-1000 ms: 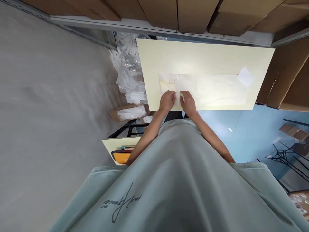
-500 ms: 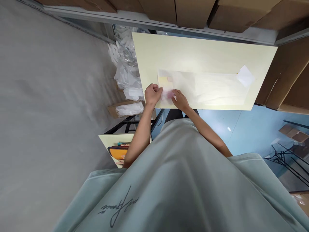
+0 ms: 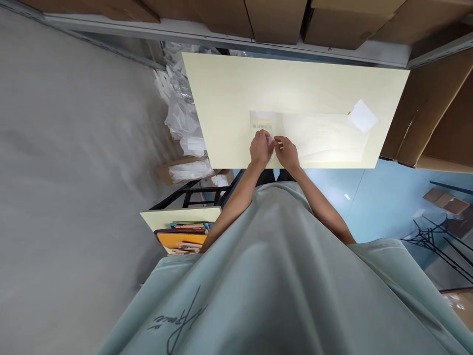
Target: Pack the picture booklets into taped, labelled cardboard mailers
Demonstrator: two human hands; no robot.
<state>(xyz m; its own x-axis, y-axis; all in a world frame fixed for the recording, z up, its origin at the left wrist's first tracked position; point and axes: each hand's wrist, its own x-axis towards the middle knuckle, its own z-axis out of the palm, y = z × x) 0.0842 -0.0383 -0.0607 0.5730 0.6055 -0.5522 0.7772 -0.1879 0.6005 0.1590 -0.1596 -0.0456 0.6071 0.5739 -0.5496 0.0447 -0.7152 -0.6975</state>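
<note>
A long translucent plastic bag [image 3: 325, 138] lies flat on a pale yellow table [image 3: 221, 93]. Faint yellowish printing shows through its left end. My left hand [image 3: 260, 148] is closed over that end, its fingers curled on the plastic. Right beside it, my right hand [image 3: 287, 152] pinches at the bag with bent fingers, the fingertips almost meeting those of the left. A small pinkish-white bit [image 3: 270, 141] shows between the two hands; most of it is hidden. A white slip of paper [image 3: 362, 116] overlaps the bag's far right corner.
Cardboard boxes [image 3: 277, 22] line a shelf along the table's far side. Crumpled clear plastic [image 3: 183, 113] and an open carton [image 3: 166, 175] stand to the left. Books and an orange folder [image 3: 175, 240] rest on a lower board. A large carton [image 3: 424, 113] is at the right.
My left hand has moved right, close to my right hand. The bag's left end lies further right on the table, and the pink patch is now mostly covered. The view has shifted slightly.
</note>
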